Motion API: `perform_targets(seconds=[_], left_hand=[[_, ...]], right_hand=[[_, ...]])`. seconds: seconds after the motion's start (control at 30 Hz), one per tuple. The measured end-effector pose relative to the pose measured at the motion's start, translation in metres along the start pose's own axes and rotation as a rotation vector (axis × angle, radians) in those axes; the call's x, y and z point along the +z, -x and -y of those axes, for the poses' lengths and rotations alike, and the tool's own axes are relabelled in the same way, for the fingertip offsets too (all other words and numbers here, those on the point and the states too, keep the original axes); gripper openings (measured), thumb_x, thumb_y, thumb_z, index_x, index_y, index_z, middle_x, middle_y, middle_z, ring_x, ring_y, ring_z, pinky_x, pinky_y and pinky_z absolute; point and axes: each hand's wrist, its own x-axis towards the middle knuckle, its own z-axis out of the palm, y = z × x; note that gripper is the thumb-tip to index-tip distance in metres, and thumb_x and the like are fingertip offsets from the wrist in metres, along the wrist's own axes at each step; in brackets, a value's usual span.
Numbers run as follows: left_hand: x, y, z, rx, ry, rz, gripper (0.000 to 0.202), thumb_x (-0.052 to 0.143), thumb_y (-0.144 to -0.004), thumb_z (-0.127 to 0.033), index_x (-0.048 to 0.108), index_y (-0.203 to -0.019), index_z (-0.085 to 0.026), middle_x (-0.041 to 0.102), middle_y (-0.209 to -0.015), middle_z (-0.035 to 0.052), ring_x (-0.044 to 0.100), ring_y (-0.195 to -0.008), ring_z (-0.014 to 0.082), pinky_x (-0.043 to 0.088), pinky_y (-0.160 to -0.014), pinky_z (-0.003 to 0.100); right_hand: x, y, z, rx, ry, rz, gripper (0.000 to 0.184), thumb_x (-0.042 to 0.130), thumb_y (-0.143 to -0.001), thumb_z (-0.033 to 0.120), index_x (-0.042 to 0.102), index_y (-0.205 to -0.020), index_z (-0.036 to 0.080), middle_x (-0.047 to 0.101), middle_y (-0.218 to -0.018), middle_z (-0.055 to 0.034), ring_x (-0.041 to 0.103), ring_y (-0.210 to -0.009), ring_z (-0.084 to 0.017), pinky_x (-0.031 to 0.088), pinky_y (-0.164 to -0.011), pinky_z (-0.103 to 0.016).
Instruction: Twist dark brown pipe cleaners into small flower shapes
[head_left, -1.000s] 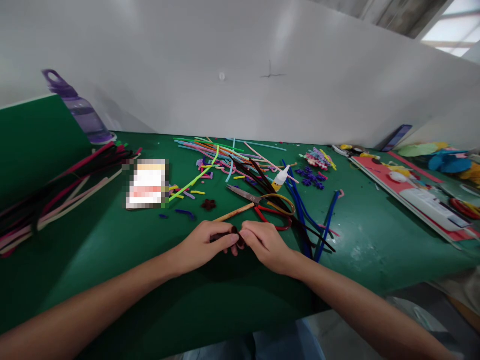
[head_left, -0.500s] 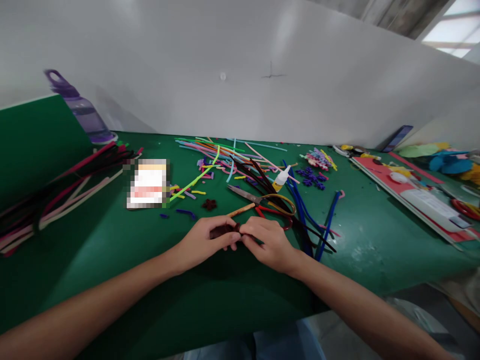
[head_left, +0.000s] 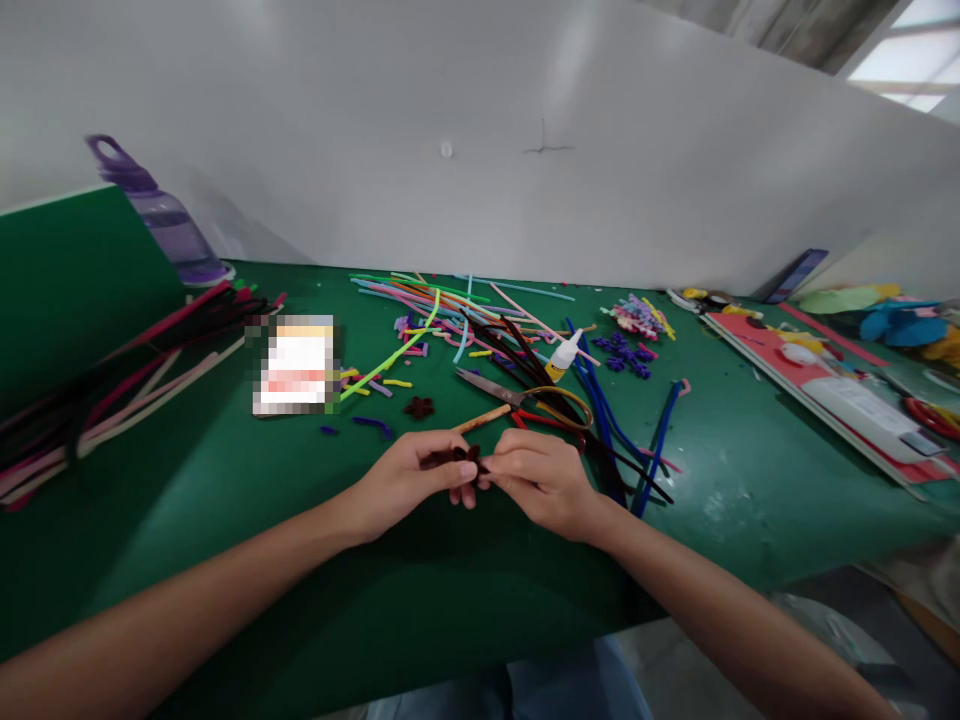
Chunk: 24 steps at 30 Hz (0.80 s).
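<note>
The left hand (head_left: 401, 475) pinches a small dark-brown pipe-cleaner piece (head_left: 472, 453) between thumb and fingers, the right hand (head_left: 547, 485) closes its fingertips at the piece's three-o'clock edge, and beyond lie a brown pipe-cleaner flower (head_left: 419, 407) at eleven o'clock and scissors (head_left: 491, 386) at one.

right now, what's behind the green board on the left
A purple water bottle stands partly behind the green board. Its top and right side show; the board covers its lower left. Anything further behind the board is hidden.
</note>
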Motion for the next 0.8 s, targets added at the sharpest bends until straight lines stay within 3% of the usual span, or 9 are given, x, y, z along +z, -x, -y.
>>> perform_targets(seconds=[0.2,0.27,0.4,0.57,0.8], left_hand=[[0.0,0.001,0.001,-0.004,0.075,0.034,0.013,0.061,-0.083,-0.024,0.062,-0.08,-0.011,0.065,-0.075,0.0025,0.059,-0.063,0.0105,0.045,-0.063,0.023],[-0.001,0.0,0.0,0.011,0.033,0.002,0.012,0.061,-0.083,-0.023,0.062,-0.08,-0.011,0.064,-0.07,0.0011,0.059,-0.062,0.0104,0.045,-0.062,0.022],[0.0,-0.002,-0.002,0.049,-0.035,-0.049,0.012,0.059,-0.083,-0.024,0.059,-0.087,-0.013,0.066,-0.08,0.002,0.06,-0.062,0.0102,0.045,-0.059,0.022],[0.005,0.0,-0.002,0.007,-0.08,-0.089,0.015,0.061,-0.081,-0.025,0.05,-0.088,-0.016,0.062,-0.068,-0.0024,0.061,-0.061,0.0117,0.045,-0.057,0.023],[0.006,0.001,0.001,-0.021,-0.168,-0.101,0.015,0.06,-0.081,-0.029,0.052,-0.085,-0.017,0.062,-0.066,-0.0019,0.06,-0.062,0.0127,0.046,-0.059,0.024]], right_hand=[[0.002,-0.003,0.004,-0.004,-0.142,-0.046,0.01,0.051,-0.087,0.011,0.057,-0.085,0.019,0.06,-0.069,-0.0019,0.052,-0.063,-0.012,0.043,-0.058,-0.024],[0.0,-0.001,0.004,0.126,-0.114,-0.041,0.003,0.055,-0.086,0.019,0.055,-0.083,0.019,0.059,-0.068,-0.0007,0.05,-0.059,-0.012,0.041,-0.056,-0.024],[-0.005,0.0,0.004,0.389,-0.053,0.002,0.018,0.048,-0.089,0.03,0.048,-0.075,0.019,0.049,-0.063,0.0022,0.044,-0.054,-0.01,0.035,-0.051,-0.022],[0.0,0.0,0.005,0.332,-0.026,0.187,0.027,0.037,-0.094,0.027,0.044,-0.069,0.018,0.046,-0.062,0.0032,0.044,-0.056,-0.009,0.032,-0.055,-0.022],[0.006,0.003,0.002,0.342,0.062,0.242,0.025,0.034,-0.095,0.027,0.045,-0.074,0.019,0.05,-0.064,0.0023,0.046,-0.056,-0.01,0.031,-0.054,-0.022]])
